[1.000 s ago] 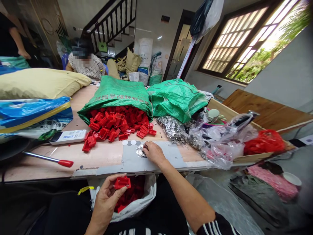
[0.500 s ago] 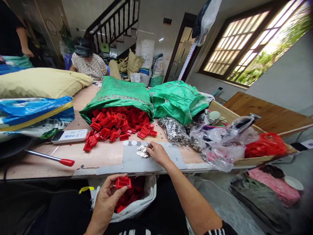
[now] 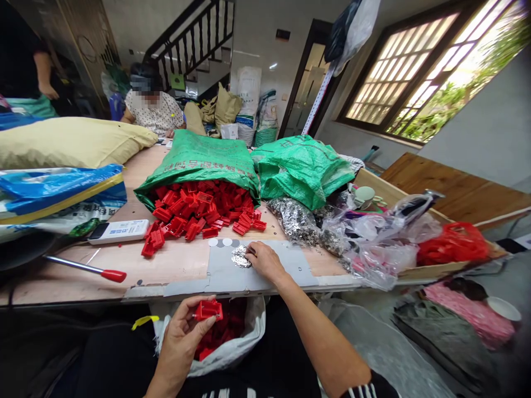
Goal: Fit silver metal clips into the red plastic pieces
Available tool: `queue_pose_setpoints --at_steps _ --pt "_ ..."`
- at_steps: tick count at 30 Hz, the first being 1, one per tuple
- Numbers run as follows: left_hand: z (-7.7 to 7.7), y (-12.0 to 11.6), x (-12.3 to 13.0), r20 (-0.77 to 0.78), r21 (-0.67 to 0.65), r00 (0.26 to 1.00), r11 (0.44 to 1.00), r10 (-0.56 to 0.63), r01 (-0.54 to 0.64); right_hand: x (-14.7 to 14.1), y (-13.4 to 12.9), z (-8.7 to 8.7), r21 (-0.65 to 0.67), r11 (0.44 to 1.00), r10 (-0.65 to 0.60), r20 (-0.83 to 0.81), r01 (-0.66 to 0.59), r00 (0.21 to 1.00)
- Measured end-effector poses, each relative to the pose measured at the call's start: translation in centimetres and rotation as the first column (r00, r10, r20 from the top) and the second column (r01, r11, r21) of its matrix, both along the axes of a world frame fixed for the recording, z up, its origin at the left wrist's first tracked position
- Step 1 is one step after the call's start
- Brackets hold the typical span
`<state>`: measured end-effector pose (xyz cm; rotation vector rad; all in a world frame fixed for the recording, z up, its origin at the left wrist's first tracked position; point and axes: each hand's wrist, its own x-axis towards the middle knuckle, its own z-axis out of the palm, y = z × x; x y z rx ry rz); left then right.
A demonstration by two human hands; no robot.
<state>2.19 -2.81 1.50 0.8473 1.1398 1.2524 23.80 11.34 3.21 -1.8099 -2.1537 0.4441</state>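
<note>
My left hand [image 3: 182,337] is closed around a red plastic battery-box-like case [image 3: 208,310], held between thumb and fingers with its hollow side showing. Small metal bits show at its edges. Under it, a white sack [image 3: 254,337] holds more red cases [image 3: 226,326]. On the table, my right hand [image 3: 265,261] is closed on a thin pointed tool [image 3: 250,250] resembling tweezers, mostly hidden by the fingers. Its tip is at a pile of small shiny metal pieces [image 3: 240,257] on a grey sheet [image 3: 286,271].
A green sack [image 3: 207,152] spills red cases [image 3: 186,210] across the table [image 3: 166,265]. Bags of metal parts [image 3: 294,218] lie right of it. At left are a white box-shaped device [image 3: 120,231] and a red-tipped lever [image 3: 114,275]. A person [image 3: 153,110] sits across the table.
My right hand has shifted slightly left and tilted over the metal pile, the tool's tip now lower among the pieces. My left hand keeps the red case in the same place.
</note>
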Motion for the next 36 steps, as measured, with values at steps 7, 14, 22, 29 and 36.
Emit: queue_pose_setpoints --at_steps 7,14,22,29,36 --pt "-0.2 0.0 0.0 -0.005 -0.013 1.0 1.0 0.006 -0.006 0.6 0.1 0.0 0.006 1.0 -0.021 -0.06 0.021 0.998" --pt "-0.2 0.1 0.2 0.0 0.003 1.0 1.0 0.004 -0.004 1.0 0.1 -0.4 0.019 0.999 -0.026 -0.109 0.028 0.994" --pt "-0.7 0.1 0.1 0.028 0.005 0.999 1.0 -0.021 0.021 1.2 0.3 0.0 0.016 0.999 -0.036 -0.078 0.038 0.996" --pt "-0.5 -0.1 0.1 0.027 -0.006 1.0 1.0 -0.016 0.017 3.7 0.8 1.0 -0.014 0.997 -0.071 0.024 0.071 0.997" --pt "0.0 -0.4 1.1 0.039 -0.013 0.995 0.996 0.089 -0.089 5.2 0.4 1.3 -0.056 0.996 -0.062 0.09 0.068 0.994"
